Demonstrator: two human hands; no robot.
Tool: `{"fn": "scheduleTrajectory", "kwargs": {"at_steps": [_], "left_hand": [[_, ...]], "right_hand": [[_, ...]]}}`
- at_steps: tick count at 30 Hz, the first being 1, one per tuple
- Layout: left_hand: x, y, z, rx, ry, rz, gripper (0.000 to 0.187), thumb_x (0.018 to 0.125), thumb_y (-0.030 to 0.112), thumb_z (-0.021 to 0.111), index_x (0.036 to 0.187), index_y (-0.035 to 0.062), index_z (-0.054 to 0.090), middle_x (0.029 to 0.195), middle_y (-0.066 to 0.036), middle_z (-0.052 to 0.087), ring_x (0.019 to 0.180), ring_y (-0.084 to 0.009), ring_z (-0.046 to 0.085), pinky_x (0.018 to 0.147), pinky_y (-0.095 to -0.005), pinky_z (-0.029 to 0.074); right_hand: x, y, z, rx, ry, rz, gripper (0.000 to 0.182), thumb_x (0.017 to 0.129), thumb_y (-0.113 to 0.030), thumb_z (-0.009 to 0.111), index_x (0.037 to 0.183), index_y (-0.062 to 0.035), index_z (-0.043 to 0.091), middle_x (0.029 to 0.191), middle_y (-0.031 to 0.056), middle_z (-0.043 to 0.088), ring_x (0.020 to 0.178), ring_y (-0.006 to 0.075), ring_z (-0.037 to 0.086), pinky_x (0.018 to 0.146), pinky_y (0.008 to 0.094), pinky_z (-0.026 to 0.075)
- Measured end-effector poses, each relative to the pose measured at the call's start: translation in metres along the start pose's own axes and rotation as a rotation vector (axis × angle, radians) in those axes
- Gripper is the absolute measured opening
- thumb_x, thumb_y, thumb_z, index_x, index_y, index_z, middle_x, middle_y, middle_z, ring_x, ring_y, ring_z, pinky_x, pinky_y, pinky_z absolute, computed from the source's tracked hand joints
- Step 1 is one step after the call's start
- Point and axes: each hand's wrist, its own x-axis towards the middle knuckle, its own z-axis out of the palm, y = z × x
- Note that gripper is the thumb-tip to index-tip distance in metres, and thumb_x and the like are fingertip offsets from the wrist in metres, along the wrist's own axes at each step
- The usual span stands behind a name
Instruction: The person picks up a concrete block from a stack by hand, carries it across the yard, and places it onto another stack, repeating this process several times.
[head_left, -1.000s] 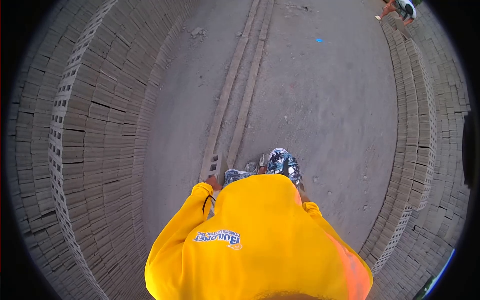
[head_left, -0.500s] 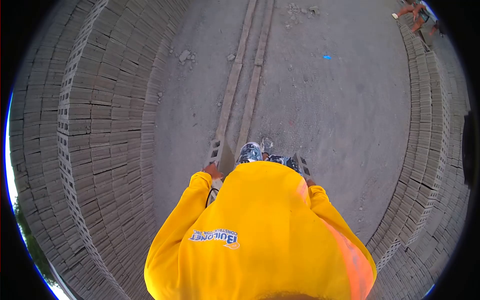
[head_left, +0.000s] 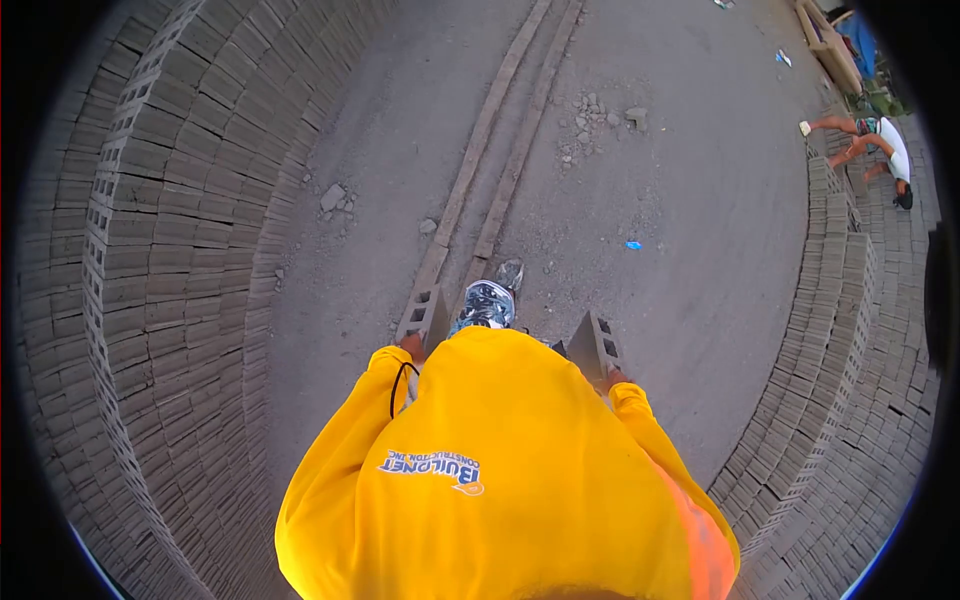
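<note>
A grey hollow concrete block (head_left: 426, 316) hangs at my left side, with my left hand (head_left: 413, 346) closed on it. At my right side my right hand (head_left: 616, 378) grips a second hollow block (head_left: 596, 345), its holes facing up and outward. The yellow sleeves end at both wrists, and the fingers are partly hidden. My patterned trouser leg and shoe (head_left: 487, 304) show between the two blocks.
Tall rows of stacked blocks (head_left: 185, 250) line the left, with more stacks (head_left: 800, 400) on the right. Two wooden planks (head_left: 500, 200) run along the ground. Rubble (head_left: 590, 125) lies ahead. Another person (head_left: 885, 145) bends over the right stack.
The view has moved forward along the planks. The block at my right side shows more fully, and the other person and the blue scrap appear nearer.
</note>
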Motion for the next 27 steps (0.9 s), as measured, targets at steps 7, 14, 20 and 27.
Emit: {"fn": "scheduleTrajectory", "kwargs": {"at_steps": [7,14,20,27], "left_hand": [[0.054,0.123,-0.219,0.020,0.006,-0.129,0.086,0.066,0.041,0.070,0.138,0.0090,0.035,0.129,-0.019,0.051,0.119,-0.0338,0.049,0.107,-0.0440,0.029],[0.157,0.231,-0.404,-0.026,0.027,-0.169,0.087,0.068,0.041,0.069,0.140,0.0096,0.031,0.131,-0.018,0.049,0.121,-0.0325,0.047,0.108,-0.0452,0.027],[0.232,0.298,-0.546,-0.058,0.014,-0.203,0.083,0.071,0.046,0.067,0.135,0.0028,0.038,0.130,-0.019,0.049,0.122,-0.0334,0.047,0.107,-0.0459,0.029],[0.339,0.363,-0.730,-0.150,-0.002,-0.230,0.078,0.072,0.047,0.068,0.134,0.0084,0.041,0.133,-0.020,0.047,0.122,-0.0352,0.046,0.104,-0.0435,0.033]], "right_hand": [[0.085,-0.058,-0.229,-0.035,0.066,-0.035,0.078,0.073,-0.052,0.065,0.131,-0.0049,0.045,0.130,0.0179,0.050,0.124,0.0316,0.045,0.106,0.0460,0.026],[0.245,-0.135,-0.428,-0.052,0.025,-0.122,0.074,0.073,-0.044,0.064,0.136,-0.0123,0.040,0.130,0.0178,0.051,0.122,0.0331,0.046,0.104,0.0431,0.032],[0.326,-0.222,-0.638,-0.072,-0.076,-0.079,0.071,0.072,-0.042,0.065,0.129,-0.0041,0.048,0.129,0.0220,0.049,0.119,0.0356,0.048,0.101,0.0406,0.037],[0.413,-0.339,-0.864,-0.202,0.002,-0.138,0.071,0.075,-0.042,0.064,0.132,-0.0047,0.044,0.130,0.0194,0.050,0.125,0.0319,0.044,0.108,0.0406,0.026]]}}
